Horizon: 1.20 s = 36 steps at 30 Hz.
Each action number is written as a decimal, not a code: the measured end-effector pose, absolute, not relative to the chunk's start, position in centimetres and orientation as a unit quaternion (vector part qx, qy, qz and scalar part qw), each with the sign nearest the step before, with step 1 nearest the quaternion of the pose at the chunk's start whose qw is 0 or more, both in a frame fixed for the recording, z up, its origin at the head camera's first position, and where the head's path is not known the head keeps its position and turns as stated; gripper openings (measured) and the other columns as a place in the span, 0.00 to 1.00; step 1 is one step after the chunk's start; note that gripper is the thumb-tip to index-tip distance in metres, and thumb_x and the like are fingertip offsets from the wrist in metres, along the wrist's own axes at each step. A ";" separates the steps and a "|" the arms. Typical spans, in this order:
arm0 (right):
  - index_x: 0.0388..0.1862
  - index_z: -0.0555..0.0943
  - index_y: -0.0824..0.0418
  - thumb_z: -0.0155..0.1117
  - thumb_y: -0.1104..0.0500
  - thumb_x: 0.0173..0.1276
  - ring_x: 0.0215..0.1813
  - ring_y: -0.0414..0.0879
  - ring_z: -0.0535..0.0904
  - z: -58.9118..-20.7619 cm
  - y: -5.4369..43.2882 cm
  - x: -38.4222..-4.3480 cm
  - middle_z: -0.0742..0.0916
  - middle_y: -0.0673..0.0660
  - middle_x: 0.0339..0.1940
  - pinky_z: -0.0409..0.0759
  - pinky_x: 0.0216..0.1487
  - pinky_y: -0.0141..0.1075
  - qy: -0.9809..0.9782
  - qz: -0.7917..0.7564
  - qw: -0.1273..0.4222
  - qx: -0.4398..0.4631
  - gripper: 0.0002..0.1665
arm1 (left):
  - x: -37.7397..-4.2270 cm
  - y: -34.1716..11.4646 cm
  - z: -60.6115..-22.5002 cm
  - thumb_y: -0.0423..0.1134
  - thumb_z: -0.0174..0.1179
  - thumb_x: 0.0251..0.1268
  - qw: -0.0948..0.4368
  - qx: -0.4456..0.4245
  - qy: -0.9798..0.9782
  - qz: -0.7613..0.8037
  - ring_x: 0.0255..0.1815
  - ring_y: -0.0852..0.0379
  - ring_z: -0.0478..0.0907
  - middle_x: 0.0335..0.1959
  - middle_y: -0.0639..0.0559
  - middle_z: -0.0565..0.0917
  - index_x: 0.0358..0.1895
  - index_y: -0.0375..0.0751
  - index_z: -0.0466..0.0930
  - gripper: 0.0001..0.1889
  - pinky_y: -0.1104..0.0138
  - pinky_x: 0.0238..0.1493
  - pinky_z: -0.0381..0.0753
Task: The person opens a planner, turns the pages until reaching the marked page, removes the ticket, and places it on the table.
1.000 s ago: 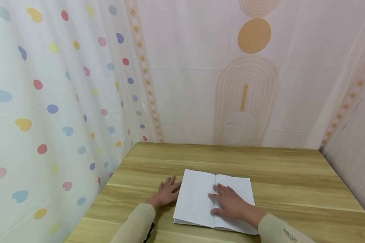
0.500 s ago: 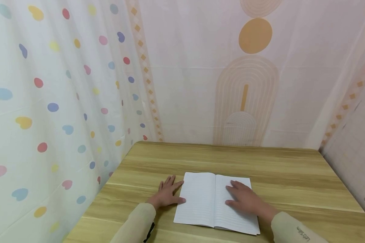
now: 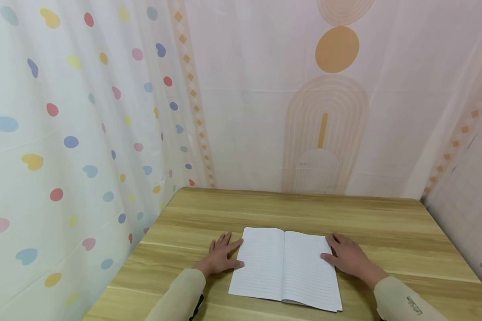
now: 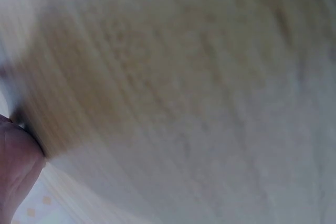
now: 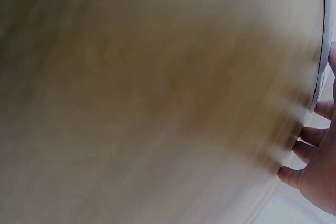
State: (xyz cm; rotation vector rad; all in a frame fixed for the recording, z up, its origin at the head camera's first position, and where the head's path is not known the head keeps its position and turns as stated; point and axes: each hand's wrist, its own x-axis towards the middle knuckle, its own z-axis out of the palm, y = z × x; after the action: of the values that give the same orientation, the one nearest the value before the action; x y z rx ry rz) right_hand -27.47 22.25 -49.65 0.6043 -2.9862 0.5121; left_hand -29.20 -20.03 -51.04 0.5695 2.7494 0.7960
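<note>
An open notebook [image 3: 261, 267] with lined white pages lies flat on the wooden table, its fold running down the middle. My left hand [image 3: 221, 258] rests beside its left edge, fingers spread on the table and the thumb on the page margin. At the right edge lies my right hand [image 3: 349, 256], its thumb and a fingertip touching the right page's edge. In the right wrist view the right hand [image 5: 317, 169] shows its fingertips against the table. Only a bit of the left hand [image 4: 18, 161] appears in the left wrist view.
The wooden table [image 3: 305, 207] reaches back to a pale curtain [image 3: 245, 133] with arch patterns. On the left hangs a curtain with coloured dots [image 3: 70, 141]. Another pale curtain [image 3: 462, 191] borders the table's right side.
My right hand has slid rightward from the middle of the notebook to its right edge. The pages now lie flatter. My left thumb has come onto the left page's edge.
</note>
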 end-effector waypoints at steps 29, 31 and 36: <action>0.65 0.77 0.68 0.63 0.42 0.70 0.66 0.75 0.67 -49.8 21.9 -27.5 0.72 0.79 0.65 0.65 0.62 0.66 -0.966 0.161 0.041 0.197 0.36 | -29.4 -20.1 -51.1 0.61 0.62 0.64 0.119 0.194 0.937 0.266 0.79 0.33 0.33 0.79 0.31 0.41 0.77 0.49 0.62 0.41 0.38 0.72 0.29; 0.63 0.78 0.67 0.64 0.44 0.70 0.65 0.74 0.68 -49.9 21.8 -27.5 0.73 0.78 0.64 0.65 0.62 0.66 -0.965 0.166 0.045 0.196 0.33 | -29.3 -20.1 -51.0 0.61 0.62 0.64 0.120 0.194 0.937 0.266 0.79 0.33 0.33 0.79 0.31 0.41 0.77 0.49 0.62 0.41 0.38 0.72 0.29; 0.56 0.84 0.67 0.67 0.51 0.68 0.61 0.71 0.73 -50.0 21.5 -27.7 0.78 0.75 0.59 0.69 0.60 0.62 -0.961 0.178 0.066 0.200 0.24 | -29.2 -20.0 -50.9 0.61 0.62 0.64 0.119 0.194 0.937 0.266 0.79 0.33 0.33 0.79 0.31 0.41 0.77 0.49 0.62 0.41 0.38 0.72 0.29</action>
State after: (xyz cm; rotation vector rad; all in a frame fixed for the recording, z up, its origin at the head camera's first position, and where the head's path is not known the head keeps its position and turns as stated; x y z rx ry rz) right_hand -27.75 21.48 -49.97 0.6021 -2.8992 0.5369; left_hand -29.24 -20.02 -50.94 0.5672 2.7381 0.7773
